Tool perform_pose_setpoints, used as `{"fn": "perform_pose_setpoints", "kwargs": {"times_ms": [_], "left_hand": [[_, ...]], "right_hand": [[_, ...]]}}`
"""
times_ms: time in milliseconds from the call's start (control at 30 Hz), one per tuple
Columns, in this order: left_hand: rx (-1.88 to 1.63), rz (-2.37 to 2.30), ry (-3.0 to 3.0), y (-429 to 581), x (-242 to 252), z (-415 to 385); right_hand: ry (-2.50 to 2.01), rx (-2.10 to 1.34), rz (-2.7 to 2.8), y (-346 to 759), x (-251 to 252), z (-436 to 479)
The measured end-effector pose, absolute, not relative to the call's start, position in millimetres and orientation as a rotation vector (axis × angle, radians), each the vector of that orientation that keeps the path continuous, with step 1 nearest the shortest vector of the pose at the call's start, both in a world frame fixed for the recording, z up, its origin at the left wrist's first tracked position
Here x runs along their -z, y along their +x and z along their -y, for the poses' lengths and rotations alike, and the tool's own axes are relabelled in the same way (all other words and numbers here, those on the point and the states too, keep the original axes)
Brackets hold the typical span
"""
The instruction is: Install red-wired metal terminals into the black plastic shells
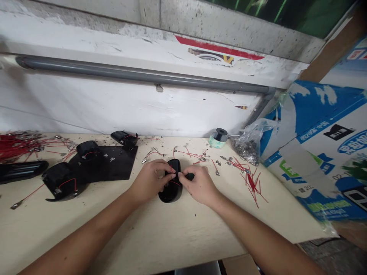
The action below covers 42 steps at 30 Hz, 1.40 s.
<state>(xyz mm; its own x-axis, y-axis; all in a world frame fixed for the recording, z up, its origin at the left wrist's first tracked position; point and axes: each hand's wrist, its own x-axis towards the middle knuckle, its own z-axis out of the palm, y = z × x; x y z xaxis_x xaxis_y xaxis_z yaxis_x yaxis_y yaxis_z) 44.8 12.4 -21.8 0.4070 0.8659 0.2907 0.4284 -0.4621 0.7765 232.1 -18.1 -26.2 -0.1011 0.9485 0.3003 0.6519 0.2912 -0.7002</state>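
Note:
A glossy black plastic shell (171, 191) lies on the pale tabletop (160, 233) near the middle. My left hand (150, 181) rests on its left side with fingers curled, pinching a thin red wire (172, 170) at the shell's top. My right hand (197, 185) meets it from the right, its fingertips pinched on the same wire. A small dark part sits just behind my right knuckles; what it is I cannot make out.
More black shells (61, 181) with red wires lie on a black sheet (114, 162) at left. A pile of red wires (17, 145) sits far left, loose ones (252, 183) at right. A solder spool (218, 138), a bag of metal terminals (248, 147) and a printed carton (323, 149) stand right.

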Motion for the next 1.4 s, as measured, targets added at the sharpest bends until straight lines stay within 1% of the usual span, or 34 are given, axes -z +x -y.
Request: {"fn": "perform_pose_setpoints", "kwargs": {"times_ms": [167,767,1067,1400], "left_hand": [[-0.845,-1.035,2.151,43,19,-12],[-0.849,-1.100,2.192,44,20,-12],[-0.800,-1.050,2.257,40,15,-11],[-0.769,-1.022,2.277,39,16,-13]], "right_hand": [[-1.444,-0.519,1.834,233,28,17],[-1.454,-0.512,1.838,233,28,17],[-1.431,-0.580,1.822,232,32,17],[-1.406,-0.551,1.787,233,34,16]]}}
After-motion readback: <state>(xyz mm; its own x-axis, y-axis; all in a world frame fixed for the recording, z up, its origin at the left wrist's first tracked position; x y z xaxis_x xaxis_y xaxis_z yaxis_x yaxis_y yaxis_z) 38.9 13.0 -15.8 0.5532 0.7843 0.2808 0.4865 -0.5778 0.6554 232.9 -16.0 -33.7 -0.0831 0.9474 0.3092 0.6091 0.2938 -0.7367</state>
